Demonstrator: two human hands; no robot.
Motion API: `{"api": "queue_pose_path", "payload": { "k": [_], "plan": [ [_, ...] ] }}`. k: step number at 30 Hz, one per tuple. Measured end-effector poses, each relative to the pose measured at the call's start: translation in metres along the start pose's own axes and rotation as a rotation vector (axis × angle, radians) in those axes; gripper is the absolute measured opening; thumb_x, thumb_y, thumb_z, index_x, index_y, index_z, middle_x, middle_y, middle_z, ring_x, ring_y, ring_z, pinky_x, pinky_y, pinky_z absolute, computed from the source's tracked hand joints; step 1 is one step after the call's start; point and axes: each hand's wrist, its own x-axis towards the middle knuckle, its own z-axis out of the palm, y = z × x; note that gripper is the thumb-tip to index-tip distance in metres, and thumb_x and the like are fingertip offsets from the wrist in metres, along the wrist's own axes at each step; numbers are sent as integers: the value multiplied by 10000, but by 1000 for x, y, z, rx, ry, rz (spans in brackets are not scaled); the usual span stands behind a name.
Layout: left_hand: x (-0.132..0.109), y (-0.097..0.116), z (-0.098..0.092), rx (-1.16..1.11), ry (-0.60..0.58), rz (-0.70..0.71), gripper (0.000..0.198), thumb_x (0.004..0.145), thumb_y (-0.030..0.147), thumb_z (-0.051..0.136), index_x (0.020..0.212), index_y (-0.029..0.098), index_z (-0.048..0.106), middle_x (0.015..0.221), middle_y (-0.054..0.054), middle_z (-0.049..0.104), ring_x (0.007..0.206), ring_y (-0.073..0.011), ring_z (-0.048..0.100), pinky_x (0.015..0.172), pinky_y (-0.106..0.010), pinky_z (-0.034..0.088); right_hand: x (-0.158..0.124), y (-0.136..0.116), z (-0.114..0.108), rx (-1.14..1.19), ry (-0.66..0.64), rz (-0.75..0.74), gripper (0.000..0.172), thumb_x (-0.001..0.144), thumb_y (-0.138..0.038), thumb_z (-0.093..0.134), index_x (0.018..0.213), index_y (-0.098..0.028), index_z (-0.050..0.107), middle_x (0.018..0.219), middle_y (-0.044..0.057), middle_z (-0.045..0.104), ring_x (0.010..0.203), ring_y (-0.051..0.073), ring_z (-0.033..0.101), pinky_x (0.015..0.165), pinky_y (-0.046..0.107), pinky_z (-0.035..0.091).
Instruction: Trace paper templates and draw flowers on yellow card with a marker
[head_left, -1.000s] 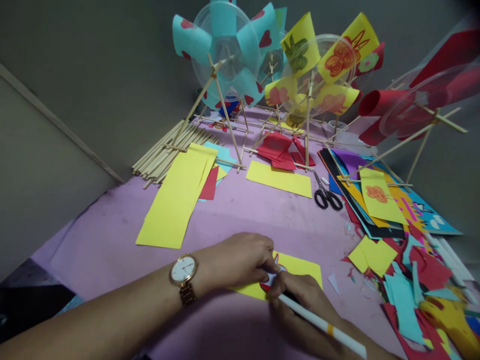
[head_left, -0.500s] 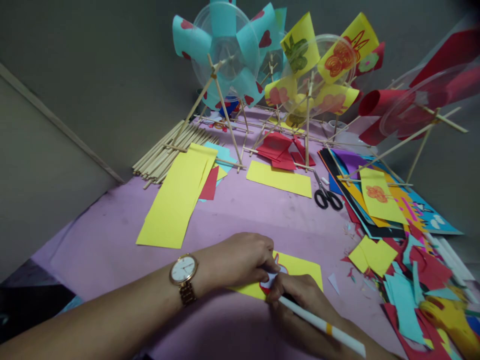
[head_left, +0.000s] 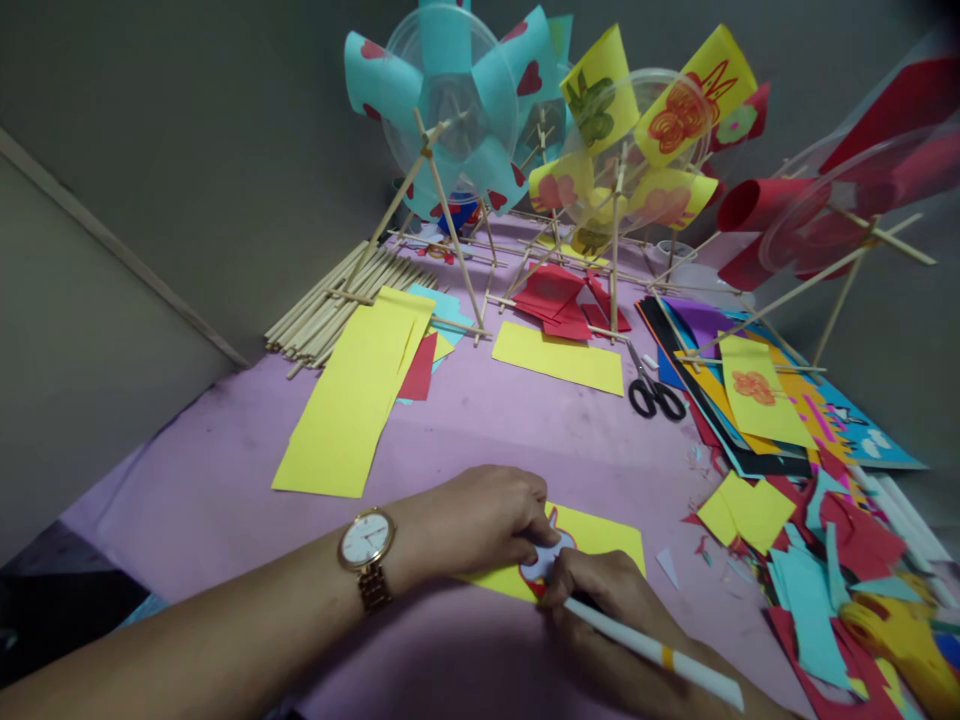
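Observation:
A yellow paper strip [head_left: 611,528] lies on the purple table near the front edge. On it sits a pale rounded cut-out [head_left: 541,566] with a red outline around it. My left hand [head_left: 495,515], a watch on its wrist, presses the cut-out down with bent, closed fingertips. Close beside it, my right hand [head_left: 600,600] is closed round a white marker [head_left: 645,650] with an orange band. The marker's tip is hidden behind my fingers, low at the cut-out's edge.
Paper pinwheels [head_left: 450,90] on stick stands line the back. Yellow strips [head_left: 349,400] and a pile of sticks [head_left: 330,315] lie left. Black-handled scissors [head_left: 654,395] rest right of centre. Paper scraps [head_left: 814,590], coloured sheets [head_left: 772,462] and a yellow tool [head_left: 900,630] crowd the right.
My right hand and the marker have shifted slightly right, uncovering more of the pale cut-out. My left hand stays in place.

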Motion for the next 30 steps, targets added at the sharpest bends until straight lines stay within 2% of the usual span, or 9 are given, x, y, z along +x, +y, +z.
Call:
{"api": "queue_pose_path", "payload": {
  "k": [11, 19, 26, 30],
  "plan": [
    [-1, -2, 4, -9, 29, 12, 260, 746, 75, 710, 934, 253, 712, 755, 33, 572, 731, -107, 557, 644, -182, 394, -2, 0, 2, -4, 16, 74, 182, 659, -55, 434, 580, -210, 485, 498, -62, 485, 428, 80, 450, 441, 177, 318],
    [-1, -1, 2, 9, 16, 3, 264, 741, 78, 718, 937, 253, 714, 760, 32, 577, 734, -111, 557, 637, -180, 388, 1, -6, 1, 30, 51, 76, 151, 656, -111, 433, 540, -203, 462, 458, -59, 446, 372, 65, 344, 381, 178, 248],
    [-1, -3, 4, -4, 16, 4, 292, 727, 78, 731, 958, 256, 716, 765, 31, 580, 737, -110, 556, 639, -178, 392, 4, -10, -3, 24, 67, 91, 148, 659, -131, 421, 533, -201, 454, 485, -40, 485, 387, 71, 366, 388, 175, 276],
    [0, -2, 3, -15, 9, -2, 312, 724, 70, 732, 975, 255, 718, 764, 31, 576, 734, -106, 553, 645, -178, 389, 5, -13, -7, 30, 72, 108, 138, 655, -146, 416, 538, -208, 455, 474, -48, 451, 401, 78, 355, 389, 173, 277]
  ]
}}
